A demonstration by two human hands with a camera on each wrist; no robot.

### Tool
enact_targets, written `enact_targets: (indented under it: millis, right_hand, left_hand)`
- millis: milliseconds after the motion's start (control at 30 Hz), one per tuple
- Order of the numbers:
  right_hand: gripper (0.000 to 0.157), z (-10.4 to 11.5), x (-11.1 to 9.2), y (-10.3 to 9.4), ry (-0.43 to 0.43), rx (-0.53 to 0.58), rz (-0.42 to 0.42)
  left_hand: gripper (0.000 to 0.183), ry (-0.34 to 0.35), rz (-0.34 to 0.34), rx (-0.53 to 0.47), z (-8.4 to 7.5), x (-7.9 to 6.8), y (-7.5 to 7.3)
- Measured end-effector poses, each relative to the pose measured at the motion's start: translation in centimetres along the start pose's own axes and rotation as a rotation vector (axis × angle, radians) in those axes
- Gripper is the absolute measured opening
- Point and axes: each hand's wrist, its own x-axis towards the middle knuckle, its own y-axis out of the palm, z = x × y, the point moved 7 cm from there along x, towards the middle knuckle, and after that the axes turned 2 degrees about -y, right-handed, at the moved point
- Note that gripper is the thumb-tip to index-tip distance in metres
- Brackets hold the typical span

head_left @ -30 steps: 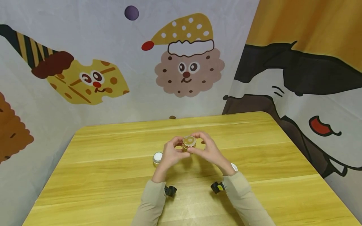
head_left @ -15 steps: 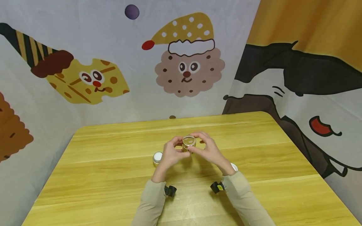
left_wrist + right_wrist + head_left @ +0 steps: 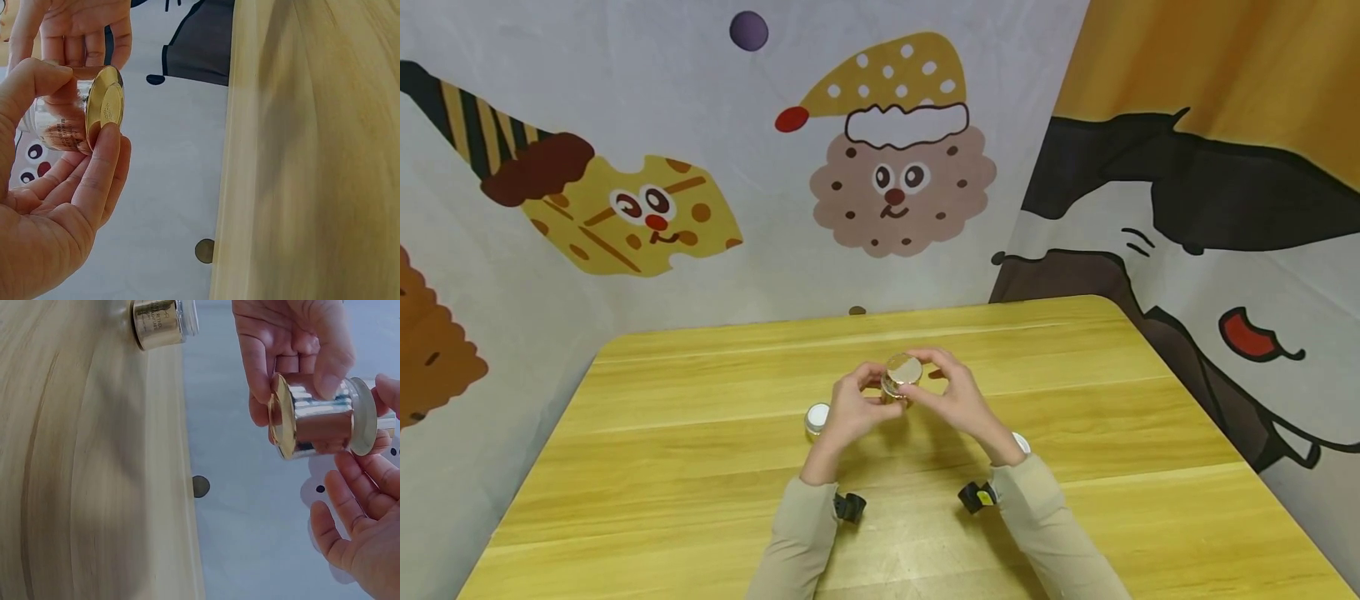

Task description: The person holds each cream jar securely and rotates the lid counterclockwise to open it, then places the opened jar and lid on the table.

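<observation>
In the head view, a gold cosmetic jar [image 3: 895,390] is held up over the middle of the table, between both hands. My left hand [image 3: 852,407] grips its body from the left; the left wrist view shows thumb and fingertips at the gold base [image 3: 107,103]. The jar's shiny round lid [image 3: 905,367] sits at the top, slightly tilted, with my right hand [image 3: 957,402] pinching it from the right. A pale rim [image 3: 364,417] on the jar shows in the right wrist view, just beside the right fingers, which partly cover the lid.
A second gold jar [image 3: 817,419] with a white top stands on the table [image 3: 700,483], close to the left wrist. Partly hidden by the right wrist lies a round white object [image 3: 1022,443]. Cartoon-printed cloth [image 3: 700,100] hangs behind the table.
The lid has risen a little and tilted on the jar, its bright top now catching the light. Both hands stay in nearly the same place.
</observation>
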Motion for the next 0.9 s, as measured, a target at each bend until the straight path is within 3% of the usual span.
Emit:
enact_targets:
  millis: [100,233,367,467,667,900]
  right_hand:
    - [0.043,-0.1,-0.1,-0.3,0.007,-0.001,-0.015]
    - [0.044,0.1,-0.2,-0.8,0.007,0.031,-0.042]
    - [0.041,1.8,-0.3,-1.5,-0.004,0.072,-0.064]
    - [0.037,2.9,-0.2,-1.9,0.002,0.086,-0.074]
    - [0.037,2.7,-0.5,-2.6,0.021,0.092,-0.111]
    - [0.038,2.5,-0.9,-3.1,-0.012,0.084,-0.134]
  left_hand:
    - [0.038,0.010,-0.010,0.015,0.1,-0.1,-0.1]
    - [0.040,0.019,-0.027,0.014,1.9,0.5,-0.2]
    - [0.042,0.014,-0.041,0.010,3.7,0.9,-0.2]
    - [0.042,0.023,-0.045,0.000,3.9,0.9,-0.3]
    - [0.042,0.025,-0.036,-0.014,4.1,0.9,-0.2]
    - [0.041,0.023,-0.044,0.018,3.7,0.8,-0.3]
